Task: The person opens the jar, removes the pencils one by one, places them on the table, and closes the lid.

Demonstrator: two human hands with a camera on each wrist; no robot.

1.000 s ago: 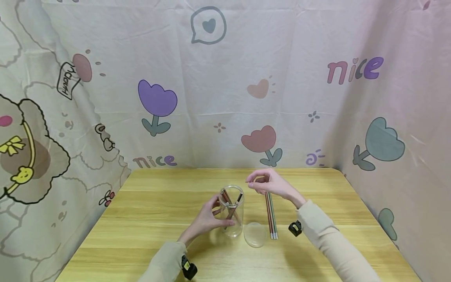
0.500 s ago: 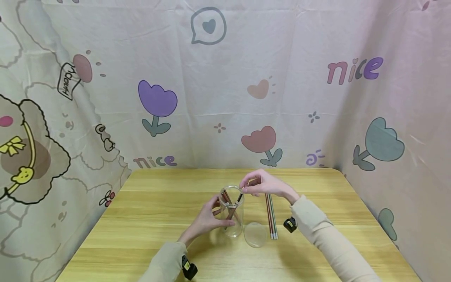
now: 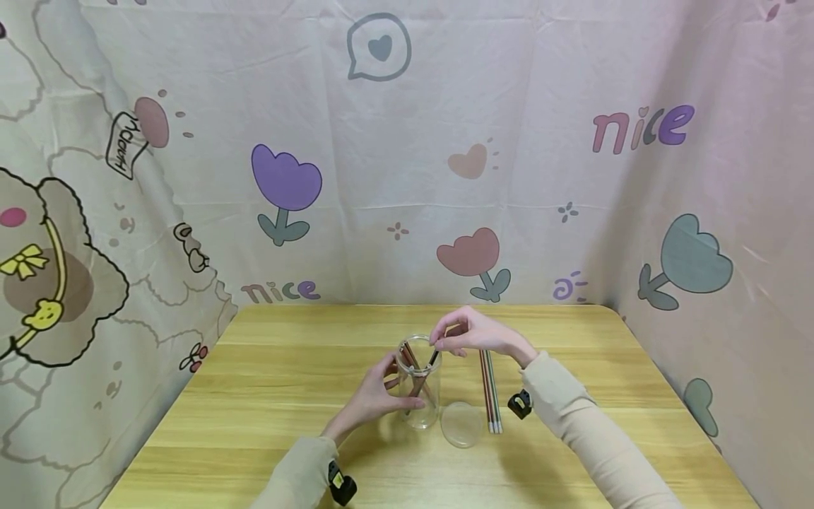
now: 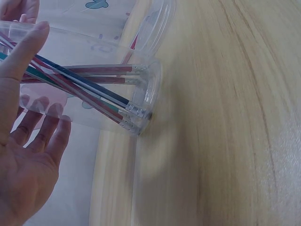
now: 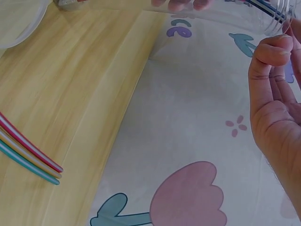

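My left hand (image 3: 375,392) grips a clear plastic jar (image 3: 425,417), thumb on the near side and fingers round the far side. Several pencils (image 4: 89,87) with erasers lean crosswise inside it, eraser ends down, as the left wrist view shows. At the jar's mouth my right hand (image 3: 473,334) pinches the upper end of a dark pencil (image 3: 434,358) with thumb and forefinger. In the right wrist view the bent thumb and finger meet right at the rim (image 5: 277,23), and the pencil's tip is hidden there.
A round translucent lid (image 3: 461,425) lies just right of the jar. Beside it, three striped pencils (image 3: 490,396) in red, yellow-orange and green lie side by side on the wooden table (image 3: 273,396). A printed cloth (image 3: 381,141) hangs behind the table.
My right hand has moved left and slightly down from above the loose pencils to the jar's mouth, reaching the dark pencil's end. The left hand and jar have stayed put.
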